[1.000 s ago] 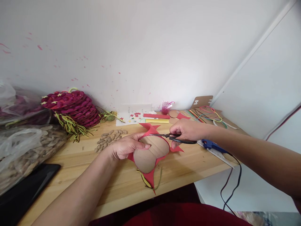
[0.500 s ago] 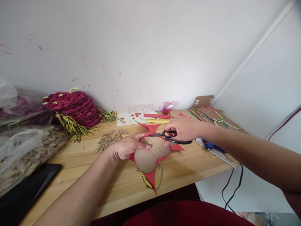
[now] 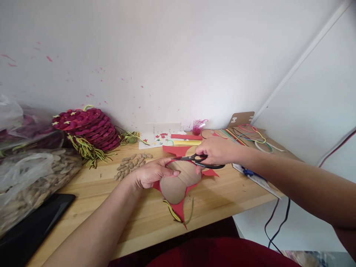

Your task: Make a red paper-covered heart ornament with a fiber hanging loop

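My left hand (image 3: pixel 155 173) grips the left side of a rounded cardboard cutout (image 3: pixel 178 181), thumb on top. Red sheet (image 3: pixel 179 211) is attached behind the cutout and sticks out in pointed corners around its edge. In my right hand (image 3: pixel 213 151) are black-handled scissors (image 3: pixel 198 159), their blades lying along the cutout's far edge. A partly separated red flap (image 3: pixel 176 150) stands beyond the blades. Yellow and dark yarn strands (image 3: pixel 172 210) lie by the near red corner.
Peanuts (image 3: pixel 130 167) lie left of my hands, beside a bag of peanuts (image 3: pixel 50 181) and a black tablet-like slab (image 3: pixel 36 230). Magenta braided pieces (image 3: pixel 91 128) are stacked behind. A pink cup (image 3: pixel 198 128) stands by the wall. Blue-handled scissors (image 3: pixel 250 173) lie right.
The scissor blades have moved slightly left along the cutout's far edge. The red flap beyond them has shifted and looks flatter. My left hand keeps its hold.
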Demonstrator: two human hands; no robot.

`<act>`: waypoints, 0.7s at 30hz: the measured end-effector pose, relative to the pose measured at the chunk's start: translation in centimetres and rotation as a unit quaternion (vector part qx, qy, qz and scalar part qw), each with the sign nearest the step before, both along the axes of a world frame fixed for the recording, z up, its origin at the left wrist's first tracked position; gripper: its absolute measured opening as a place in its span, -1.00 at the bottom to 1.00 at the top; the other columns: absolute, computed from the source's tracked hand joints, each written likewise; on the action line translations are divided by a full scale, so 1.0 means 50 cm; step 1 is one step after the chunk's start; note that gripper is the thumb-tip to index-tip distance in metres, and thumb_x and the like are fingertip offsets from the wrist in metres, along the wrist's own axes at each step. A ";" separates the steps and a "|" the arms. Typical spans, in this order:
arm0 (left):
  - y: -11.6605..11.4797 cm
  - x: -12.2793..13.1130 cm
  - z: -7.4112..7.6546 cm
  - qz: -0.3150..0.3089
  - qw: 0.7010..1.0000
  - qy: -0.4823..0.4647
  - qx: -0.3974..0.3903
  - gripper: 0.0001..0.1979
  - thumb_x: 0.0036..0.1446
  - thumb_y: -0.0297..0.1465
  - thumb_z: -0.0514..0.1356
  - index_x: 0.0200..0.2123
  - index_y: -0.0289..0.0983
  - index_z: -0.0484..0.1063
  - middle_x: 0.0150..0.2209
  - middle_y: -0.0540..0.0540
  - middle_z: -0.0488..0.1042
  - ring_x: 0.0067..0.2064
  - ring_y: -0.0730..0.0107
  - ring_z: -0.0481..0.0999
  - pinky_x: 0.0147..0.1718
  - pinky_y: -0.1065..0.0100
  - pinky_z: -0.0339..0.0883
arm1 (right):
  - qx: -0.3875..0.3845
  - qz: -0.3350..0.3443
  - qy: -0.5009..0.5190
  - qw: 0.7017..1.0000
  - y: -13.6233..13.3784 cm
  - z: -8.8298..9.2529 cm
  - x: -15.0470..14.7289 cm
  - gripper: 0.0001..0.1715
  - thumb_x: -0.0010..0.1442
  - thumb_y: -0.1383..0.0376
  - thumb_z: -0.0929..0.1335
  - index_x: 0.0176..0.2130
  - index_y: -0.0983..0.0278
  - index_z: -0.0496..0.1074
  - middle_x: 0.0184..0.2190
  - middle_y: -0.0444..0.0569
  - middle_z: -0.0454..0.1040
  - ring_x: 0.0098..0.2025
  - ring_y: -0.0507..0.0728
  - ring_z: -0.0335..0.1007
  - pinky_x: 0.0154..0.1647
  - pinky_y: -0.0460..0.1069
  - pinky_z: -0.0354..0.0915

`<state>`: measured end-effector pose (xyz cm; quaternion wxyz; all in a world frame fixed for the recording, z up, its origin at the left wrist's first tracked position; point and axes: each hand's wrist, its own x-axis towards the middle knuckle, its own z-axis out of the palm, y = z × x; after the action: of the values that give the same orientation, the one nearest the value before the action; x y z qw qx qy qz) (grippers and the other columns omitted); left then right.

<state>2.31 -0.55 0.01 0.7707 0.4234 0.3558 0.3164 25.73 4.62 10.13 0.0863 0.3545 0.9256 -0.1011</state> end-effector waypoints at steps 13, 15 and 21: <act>-0.027 -0.089 0.043 0.126 0.988 -0.034 0.082 -0.64 -0.19 -0.36 0.50 -0.23 -0.23 0.63 -0.35 -0.05 0.67 -0.21 0.05 0.67 -0.14 0.18 0.53 | -0.142 -0.228 0.136 0.954 0.040 -0.014 0.123 -0.45 0.04 -0.19 0.40 -0.37 0.24 0.45 -0.57 -0.15 0.32 -0.55 0.03 0.22 -0.52 -0.04 0.08; -0.031 -0.101 0.052 0.165 0.980 -0.047 0.097 -0.62 -0.23 -0.35 0.52 -0.25 -0.22 0.62 -0.36 -0.02 0.67 -0.16 0.00 0.66 -0.12 0.15 0.55 | -0.025 -0.215 0.026 0.976 0.051 -0.045 0.139 -0.41 0.03 -0.22 0.39 -0.52 0.25 0.41 -0.60 -0.11 0.31 -0.52 0.07 0.24 -0.49 -0.02 0.01; -0.008 -0.103 0.051 0.222 0.963 -0.074 0.131 -0.49 -0.19 -0.38 0.51 -0.09 -0.18 0.57 -0.32 -0.02 0.68 -0.07 0.04 0.64 -0.03 0.19 0.52 | 0.075 -0.259 -0.034 0.962 0.055 -0.124 0.147 -0.54 0.15 -0.01 0.34 -0.54 0.29 0.44 -0.56 0.06 0.44 -0.46 0.15 0.34 -0.47 0.01 -0.03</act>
<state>-2.83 -0.97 2.55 0.6429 0.4065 0.3386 0.5539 33.09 7.37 3.91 0.0621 0.5907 0.8036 -0.0379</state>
